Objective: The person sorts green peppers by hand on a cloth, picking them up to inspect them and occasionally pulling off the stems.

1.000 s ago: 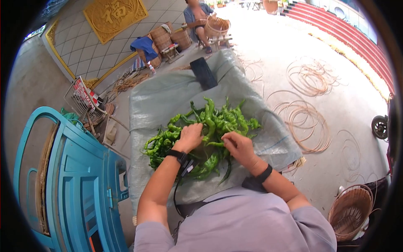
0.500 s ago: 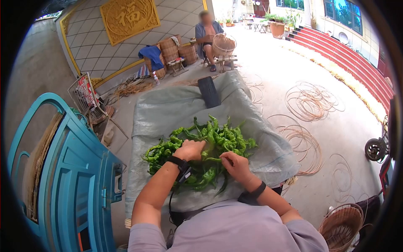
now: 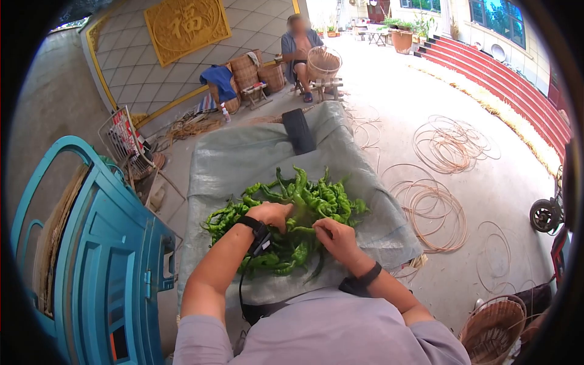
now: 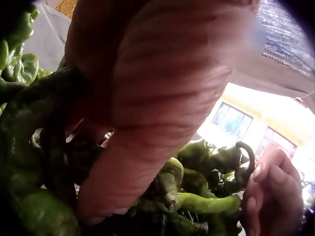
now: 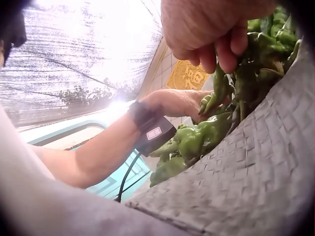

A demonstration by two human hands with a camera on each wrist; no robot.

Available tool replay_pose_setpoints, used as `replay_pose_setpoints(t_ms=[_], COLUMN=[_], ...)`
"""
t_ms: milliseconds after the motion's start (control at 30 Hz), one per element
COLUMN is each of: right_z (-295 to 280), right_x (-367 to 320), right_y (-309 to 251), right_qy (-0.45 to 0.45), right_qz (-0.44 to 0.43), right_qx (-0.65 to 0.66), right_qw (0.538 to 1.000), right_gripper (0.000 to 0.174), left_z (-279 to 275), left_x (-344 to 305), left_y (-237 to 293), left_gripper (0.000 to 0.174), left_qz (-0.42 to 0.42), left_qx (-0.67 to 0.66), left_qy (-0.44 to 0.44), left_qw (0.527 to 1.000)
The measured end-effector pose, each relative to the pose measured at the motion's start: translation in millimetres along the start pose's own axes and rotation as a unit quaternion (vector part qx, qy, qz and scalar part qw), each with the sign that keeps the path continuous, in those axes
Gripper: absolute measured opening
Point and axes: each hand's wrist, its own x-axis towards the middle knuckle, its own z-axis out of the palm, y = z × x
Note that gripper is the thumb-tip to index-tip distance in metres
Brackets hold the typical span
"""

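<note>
A heap of green chili peppers [image 3: 328, 199] lies on a grey-green woven plastic sheet [image 3: 228, 161]. My left hand [image 3: 272, 214] reaches down into the heap, its fingertips hidden among the peppers; I cannot tell whether it grips one. In the left wrist view a thick digit [image 4: 142, 142] points down between dark peppers. Close by on the right, my right hand [image 3: 337, 237] pinches the end of a light green chili pepper [image 4: 209, 202] between thumb and fingers. That pepper points toward the left hand.
A black flat object [image 3: 298, 131] lies on the sheet's far part. A blue metal panel [image 3: 103, 243] stands at left. Coils of cane [image 3: 435, 207] lie on the ground at right, near a wicker basket [image 3: 493, 328]. A seated person [image 3: 299, 52] holds another basket [image 3: 323, 62] at the back.
The head view has tilted up, showing more of the yard. My left hand has sunk deeper into the peppers, while the right stays beside it at the light green pepper's end.
</note>
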Motion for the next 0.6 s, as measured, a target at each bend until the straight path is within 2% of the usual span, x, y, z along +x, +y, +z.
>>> replay_pose_setpoints(t_ms=[67,100,233,267,333,400,467,533,600], right_z=[0,0,0,1,1,1,3,2,-1], right_x=[0,0,-1,-1,-2,-2,-2,-1,1], right_y=[1,1,2,3,5,7,10,7,1], right_qy=[-0.003,-0.004,-0.005,-0.003,-0.002,-0.002,0.005,-0.006,-0.014], right_qz=[0.002,0.007,0.022,0.012,-0.001,0.004,-0.01,0.005,0.012], right_qx=[0.003,0.004,0.014,0.013,0.01,0.021,0.014,0.013,0.012], right_qw=[1.0,1.0,1.0,1.0,1.0,1.0,1.0,1.0,1.0], right_gripper=[0.011,0.011,0.011,0.012,0.012,0.012,0.011,0.011,0.009], left_z=[3,3,9,8,7,8,-10,-21,-34], left_x=[2,0,-8,-3,-1,-2,-20,-25,-29], left_y=[-4,-6,-19,-28,-33,-42,-29,-27,-19], left_gripper=[0.071,0.067,0.056,0.053,0.049,0.046,0.044,0.047,0.055], left_qz=[0.012,0.038,0.021,0.04,0.04,0.048,0.022,0.051,0.081], left_qx=[0.017,0.016,-0.071,-0.062,-0.056,-0.103,-0.151,-0.184,-0.229], left_qy=[0.003,0.013,0.106,0.096,0.13,0.248,0.307,0.376,0.383], left_qw=[1.0,0.999,0.992,0.993,0.989,0.962,0.94,0.907,0.891])
